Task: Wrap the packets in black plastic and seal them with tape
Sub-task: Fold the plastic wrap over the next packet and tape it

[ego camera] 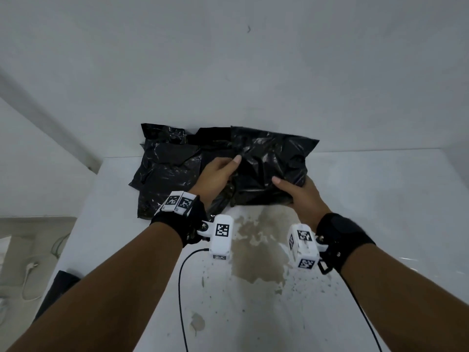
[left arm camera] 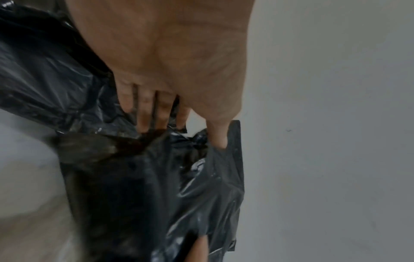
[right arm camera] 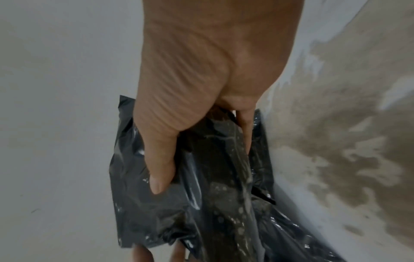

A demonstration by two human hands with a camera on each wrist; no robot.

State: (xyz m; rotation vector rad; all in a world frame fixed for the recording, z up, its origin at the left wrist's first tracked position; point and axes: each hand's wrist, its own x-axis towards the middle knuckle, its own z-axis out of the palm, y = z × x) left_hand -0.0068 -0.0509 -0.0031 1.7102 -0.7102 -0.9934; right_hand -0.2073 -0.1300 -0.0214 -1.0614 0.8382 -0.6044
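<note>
Black plastic bundle: crumpled, glossy, at far side of the counter near the wall; held by both hands.
Left hand: grips bundle's left end; thumb on top, fingers curled under into the plastic folds.
Right hand: grips bundle's near right edge; thumb pressed flat on top, fingers wrapped underneath, mostly hidden.
Second black packet: lies flat on counter just left of the held bundle, partly under it; left wrist above its near edge.
Count, black plastic pieces: two clear; a third dark flap between them at the back, cannot tell if separate.
Count, hands: two, both clamped on the same bundle.
Wrist gear: black straps, one white tagged camera block per wrist; a cable runs from the left one.
Counter surface: white, brownish worn patch near the wrists.
Floor at left: pale cables, dark object at counter edge.
</note>
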